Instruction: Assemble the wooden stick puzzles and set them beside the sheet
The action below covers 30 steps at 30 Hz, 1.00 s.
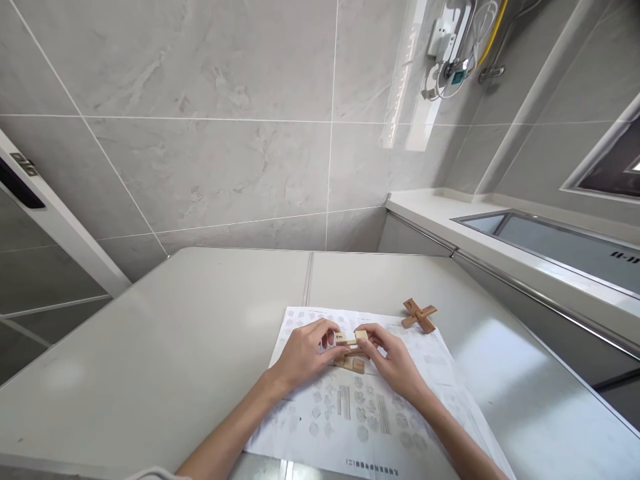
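Observation:
Pinched between both hands is a pale notched wooden puzzle piece (341, 337) with a dark numeral, apparently a 3, on one end. My left hand (303, 353) has its thumb and fingers closed around that numbered end. At the other end, the fingers of my right hand (393, 359) are closed on the same piece. Just below it, partly hidden by the hands, browner wooden puzzle pieces (357, 365) lie on the printed paper sheet (350, 427); whether they touch the held piece I cannot tell. Farther right sits a cross of interlocked brown wooden pieces (419, 315), at the paper's edge.
The paper lies on a pale table (175, 353) with a seam across its top. A tiled wall (225, 173) stands behind. To the right runs a white counter (425, 207) with an inset sink. Sockets and cables (445, 40) hang on the wall.

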Tool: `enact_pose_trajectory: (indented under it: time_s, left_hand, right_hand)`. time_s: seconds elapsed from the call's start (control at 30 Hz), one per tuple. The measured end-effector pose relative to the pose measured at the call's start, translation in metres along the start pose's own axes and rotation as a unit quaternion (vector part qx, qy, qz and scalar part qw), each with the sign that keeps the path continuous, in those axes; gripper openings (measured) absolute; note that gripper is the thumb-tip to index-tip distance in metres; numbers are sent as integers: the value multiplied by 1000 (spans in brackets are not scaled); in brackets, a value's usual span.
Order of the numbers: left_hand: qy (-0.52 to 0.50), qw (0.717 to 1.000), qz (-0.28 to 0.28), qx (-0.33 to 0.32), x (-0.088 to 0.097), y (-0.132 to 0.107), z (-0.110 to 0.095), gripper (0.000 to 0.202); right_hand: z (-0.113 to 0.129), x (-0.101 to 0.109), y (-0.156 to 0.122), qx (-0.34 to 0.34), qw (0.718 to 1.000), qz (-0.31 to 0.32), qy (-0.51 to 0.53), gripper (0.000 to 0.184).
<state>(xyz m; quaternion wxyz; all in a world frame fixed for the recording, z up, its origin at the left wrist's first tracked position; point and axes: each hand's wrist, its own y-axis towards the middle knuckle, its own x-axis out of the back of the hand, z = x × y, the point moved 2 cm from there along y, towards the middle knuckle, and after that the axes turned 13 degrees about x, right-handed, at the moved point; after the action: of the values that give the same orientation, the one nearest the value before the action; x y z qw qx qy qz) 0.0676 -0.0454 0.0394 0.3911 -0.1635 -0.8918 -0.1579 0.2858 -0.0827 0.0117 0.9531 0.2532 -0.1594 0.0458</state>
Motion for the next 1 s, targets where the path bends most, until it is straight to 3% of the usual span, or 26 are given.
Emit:
enact_pose_trajectory:
  time_s: [0.1,0.23,0.33,0.53,0.67,0.77,1.0]
  left_hand:
    - [35,998,39,21,-4,1,1,52]
    - [63,993,101,-2,-5,1,3,37]
    - [26,992,126,12,2,3,5,30]
    - [-147,968,190,77,13,4,-1,14]
    - [-200,955,203,80,14,3,-5,15]
    - [-221,950,207,78,14,3,-6,18]
    - [-214,954,209,24,21,-1,-17,20]
  right_hand:
    - [-2,5,2,-47,995,-68,56,40]
    - [-5,12,4,-104,980,-111,126,45]
    - [-4,13,5,-125,974,-76,173,46]
    - [7,5,5,-130,960,81,235,45]
    - [13,4,5,-141,949,124,252,46]
    - [13,3,4,-148,948,132,248,49]
    - [8,-1,3,-126,962,87,226,45]
